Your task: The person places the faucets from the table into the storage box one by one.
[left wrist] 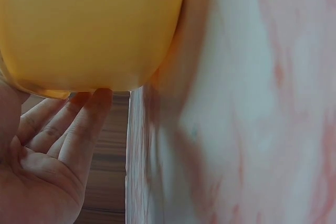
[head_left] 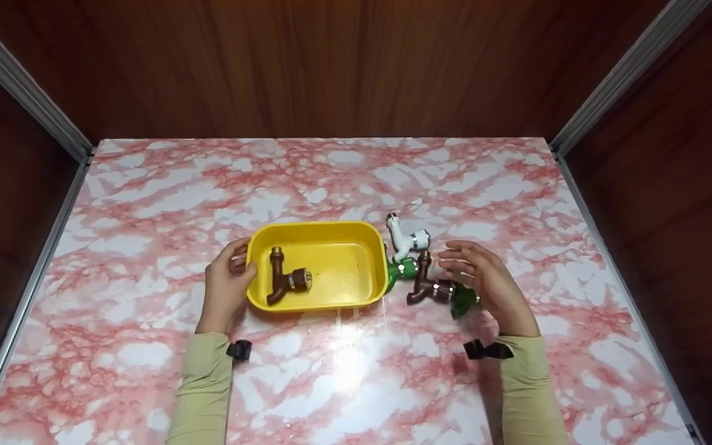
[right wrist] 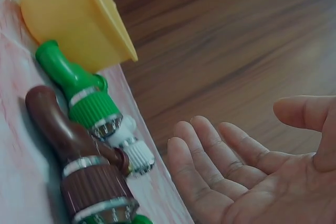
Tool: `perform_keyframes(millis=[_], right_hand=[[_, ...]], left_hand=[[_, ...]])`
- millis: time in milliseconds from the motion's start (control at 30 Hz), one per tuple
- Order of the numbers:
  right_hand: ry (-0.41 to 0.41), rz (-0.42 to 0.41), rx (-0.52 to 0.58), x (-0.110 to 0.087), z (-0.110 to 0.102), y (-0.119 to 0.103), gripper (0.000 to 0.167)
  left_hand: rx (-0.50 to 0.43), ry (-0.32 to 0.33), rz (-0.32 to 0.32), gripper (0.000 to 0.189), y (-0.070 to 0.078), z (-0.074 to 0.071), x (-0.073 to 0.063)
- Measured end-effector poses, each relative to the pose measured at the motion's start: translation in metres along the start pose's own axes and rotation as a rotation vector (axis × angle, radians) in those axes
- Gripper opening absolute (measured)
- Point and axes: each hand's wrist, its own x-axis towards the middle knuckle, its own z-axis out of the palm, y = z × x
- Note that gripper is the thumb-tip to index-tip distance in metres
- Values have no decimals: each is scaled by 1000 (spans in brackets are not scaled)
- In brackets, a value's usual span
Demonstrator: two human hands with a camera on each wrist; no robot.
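A yellow plastic tub stands mid-table with a brown tap lying inside it, at the left. My left hand holds the tub's left end, thumb at the rim and fingers against the outer wall. To the tub's right lie a white tap, a green tap and a second brown tap. Part of another green tap shows beside that brown one. My right hand is spread next to these taps, its palm and fingers holding nothing.
The table has a pink and white marbled top. Brown wood-grain panels with metal edge strips close it in at the back and both sides. Black camera straps sit at both wrists.
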Motion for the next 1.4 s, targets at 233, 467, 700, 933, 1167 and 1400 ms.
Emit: perform_keyframes(millis=[233,467,700,933,1167,1400], right_hand=[[36,14,-43,-6,-14,-1,42],[62,-20,-22,-13,-29,-2,40],[122,-7,-38,-18,-41,-2,42],[147,15,-46,-20,-51,2,46],[169,24,-66,-23,-63,7,36],[163,42,-77,-26,-69,11,43]], left_hand=[[-7,-20,-1,43,34,-2,-8],[-19,-15,7,43,35,-3,-8],[-26,-19,-2,43,34,-3,-7],[-38,-6,2,44,11,-1,-2],[6,6,-9,44,-3,0,0],[-19,4,-5,46,-3,0,1]])
